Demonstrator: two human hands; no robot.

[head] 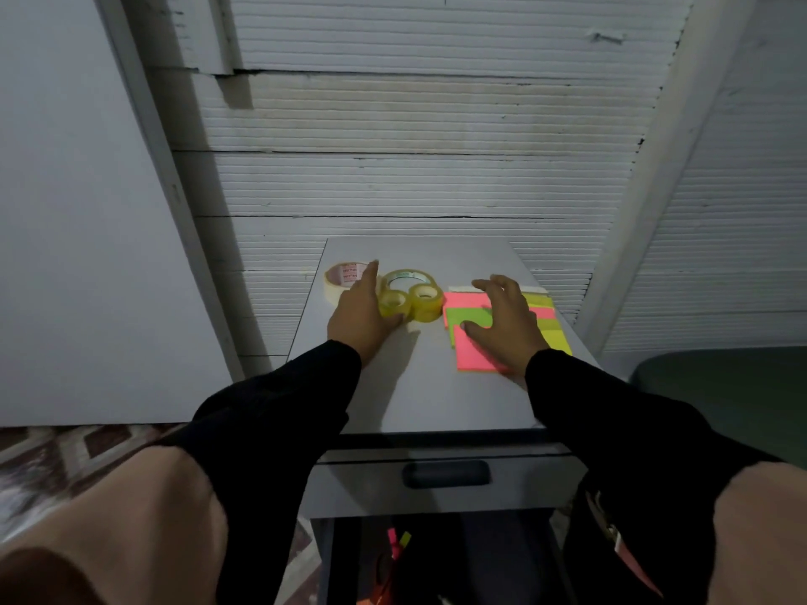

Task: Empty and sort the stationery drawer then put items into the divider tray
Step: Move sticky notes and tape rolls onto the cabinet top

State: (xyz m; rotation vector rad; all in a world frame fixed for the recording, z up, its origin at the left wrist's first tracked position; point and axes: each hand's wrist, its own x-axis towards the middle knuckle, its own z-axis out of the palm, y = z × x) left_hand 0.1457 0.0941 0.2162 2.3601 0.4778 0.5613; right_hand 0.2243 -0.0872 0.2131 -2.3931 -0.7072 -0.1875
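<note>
On top of a small grey cabinet [419, 386] lie two groups. At the left are a masking tape roll [342, 278] and three clear yellowish tape rolls [409, 295]. My left hand [360, 314] rests between them, fingers straight, its thumb against the nearest small roll. At the right lies a spread of neon sticky note pads: pink [474, 351], green [469, 316] and yellow [551, 329]. My right hand [506, 320] lies over the pads with fingers spread and slightly bent, pressing on them.
The top drawer [445, 478] with a dark handle slot is pushed in. A lower drawer [406, 556] stands open in shadow with some colourful items inside. A ribbed white wall stands behind the cabinet. A dark seat [720, 395] is at the right, my knees below.
</note>
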